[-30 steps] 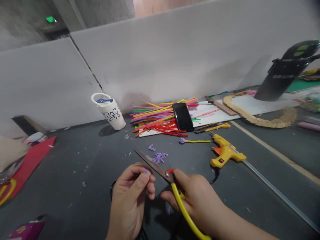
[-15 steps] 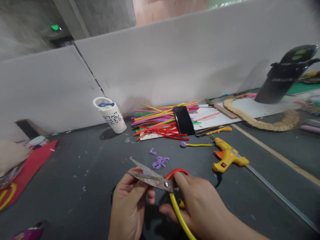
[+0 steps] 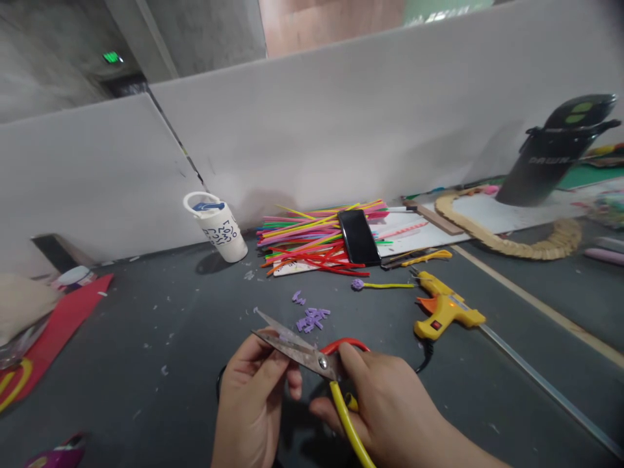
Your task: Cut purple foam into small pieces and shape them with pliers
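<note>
My right hand (image 3: 390,396) holds a pair of scissors (image 3: 299,356) with one red and one yellow handle loop. Their blades are parted and point to the left, over the fingertips of my left hand (image 3: 258,383). Thumb and fingers of that left hand are pinched together just under the blades. What they grip is mostly hidden; a faint bit of purple shows between the blades. Beyond the blades, several small purple clippings (image 3: 312,318) lie on the dark table (image 3: 160,331). Farther back rests a yellow stem with a purple ball tip (image 3: 358,285).
A yellow glue gun (image 3: 451,309) with a clear glue stick lies to the right. Behind are a bundle of coloured strips (image 3: 302,231), a black phone (image 3: 359,237), a white cup (image 3: 224,234) and a dark tumbler (image 3: 541,162). Red sheet material (image 3: 68,325) lies left.
The scissor blades look slightly closer together than before. Both hands hold nearly the same place, and the view has shifted only a little.
</note>
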Tool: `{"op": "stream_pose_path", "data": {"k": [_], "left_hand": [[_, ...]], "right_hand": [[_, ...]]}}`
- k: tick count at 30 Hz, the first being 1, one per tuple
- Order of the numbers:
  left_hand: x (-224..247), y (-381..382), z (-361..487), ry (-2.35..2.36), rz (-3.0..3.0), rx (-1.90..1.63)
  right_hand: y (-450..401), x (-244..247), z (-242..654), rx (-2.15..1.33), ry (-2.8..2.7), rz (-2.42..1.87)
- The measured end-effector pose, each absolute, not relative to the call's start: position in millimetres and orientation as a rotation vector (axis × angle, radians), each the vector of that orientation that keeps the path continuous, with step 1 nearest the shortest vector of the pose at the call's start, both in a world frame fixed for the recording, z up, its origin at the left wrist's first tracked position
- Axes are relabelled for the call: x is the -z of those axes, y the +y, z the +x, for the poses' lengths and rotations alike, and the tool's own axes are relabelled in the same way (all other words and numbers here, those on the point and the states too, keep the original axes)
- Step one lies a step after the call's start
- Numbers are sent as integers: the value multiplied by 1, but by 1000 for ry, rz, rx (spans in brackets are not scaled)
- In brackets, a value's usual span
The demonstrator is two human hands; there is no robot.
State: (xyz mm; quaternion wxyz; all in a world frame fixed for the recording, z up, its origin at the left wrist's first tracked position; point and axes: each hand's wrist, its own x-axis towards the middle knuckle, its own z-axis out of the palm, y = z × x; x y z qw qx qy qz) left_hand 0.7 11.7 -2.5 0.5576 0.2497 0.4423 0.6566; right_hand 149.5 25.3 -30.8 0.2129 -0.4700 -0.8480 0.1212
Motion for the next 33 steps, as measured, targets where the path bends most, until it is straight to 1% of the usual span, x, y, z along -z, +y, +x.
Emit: {"op": "stream_pose_path", "data": {"k": [5,8,14,18,23,26,29,33], "left_hand": [[3,11,0,1056,606,-1540],[2,11,0,1071,606,-1535],[0,10,5,1128,656,-1459],[3,10,9,1275,794,-1384],[8,9,11,1418,1016,-1225],[12,8,11,1486,1311,-1136],[14,7,12,1507,1576,-1104],[12,5,15,1497,1652,-1092]], "right_hand": [[24,32,149,-333,-2342,-1313],[26,32,149,-427,-2316,-1330],[35,23,153,-1024,-2021,-1351],[40,13,154,-1245,-1787,-1269],[42,5,155,-1317,-1680,-1208],[44,4,157,-1349,-1676,-1169],[45,5,159,-1352,-1707,-1139],[44,7,160,-1329,-1769,-1142]]}}
